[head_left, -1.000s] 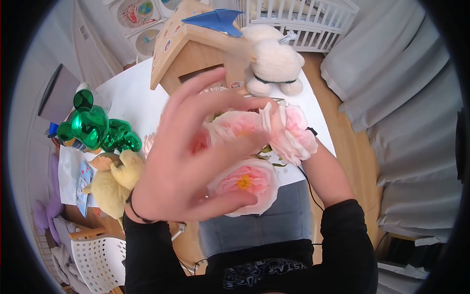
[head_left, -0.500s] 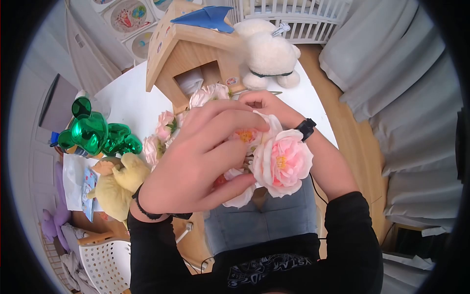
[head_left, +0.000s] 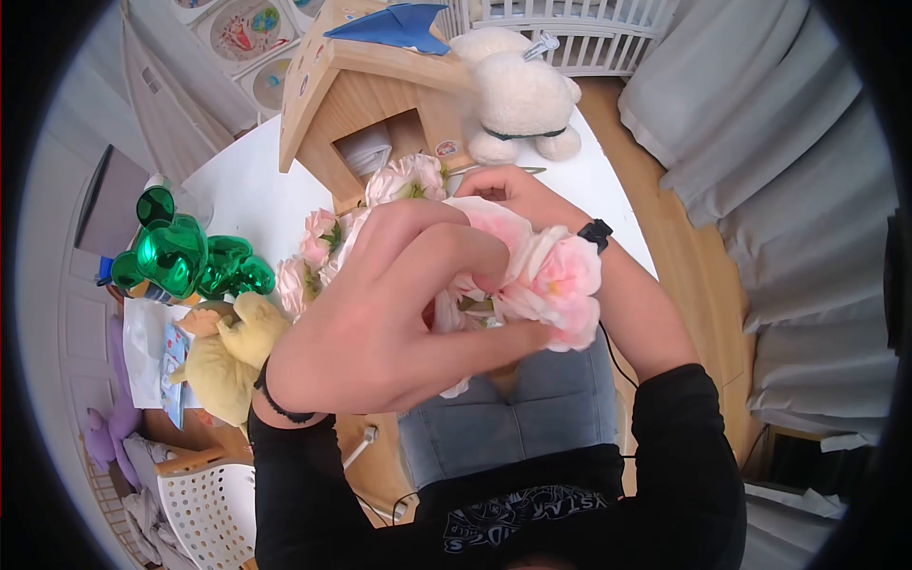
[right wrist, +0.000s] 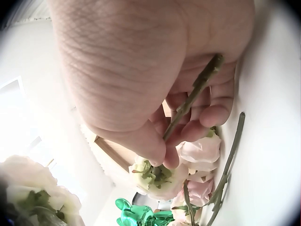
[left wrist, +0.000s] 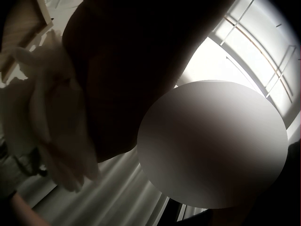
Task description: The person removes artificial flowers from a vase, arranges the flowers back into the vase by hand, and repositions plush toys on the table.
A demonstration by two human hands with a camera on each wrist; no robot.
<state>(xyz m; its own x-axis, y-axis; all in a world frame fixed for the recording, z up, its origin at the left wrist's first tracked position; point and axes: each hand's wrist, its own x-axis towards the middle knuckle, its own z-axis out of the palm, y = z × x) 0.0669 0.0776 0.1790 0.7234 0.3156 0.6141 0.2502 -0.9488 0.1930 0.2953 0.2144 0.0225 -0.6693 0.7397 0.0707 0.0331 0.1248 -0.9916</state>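
Note:
In the head view my left hand (head_left: 380,313) has its fingers curled and thumb stretched out, pinching the petals of a pink artificial flower (head_left: 565,285). A second pink flower (head_left: 494,223) sits just behind it. My right hand (head_left: 527,195), partly covered by these blooms, is close over the table. The right wrist view shows it pinching a green stem (right wrist: 200,80) between thumb and fingers, with a pale pink flower head (right wrist: 162,181) beyond the fingertips. In the left wrist view the hand is a dark shape beside a pale bloom (left wrist: 59,117).
More pink flowers (head_left: 408,180) lie on the white table (head_left: 256,180) before a wooden house (head_left: 342,104). A loose stem (right wrist: 233,155) lies beside the right hand. A white plush toy (head_left: 521,90) stands behind; a green shiny figure (head_left: 176,252) and yellow plush (head_left: 218,370) are at left.
My left hand came down from a spread pose to the flowers, and its fingers curled in at the right-hand bloom. That bloom has tipped over to the right. My right hand has come more into view.

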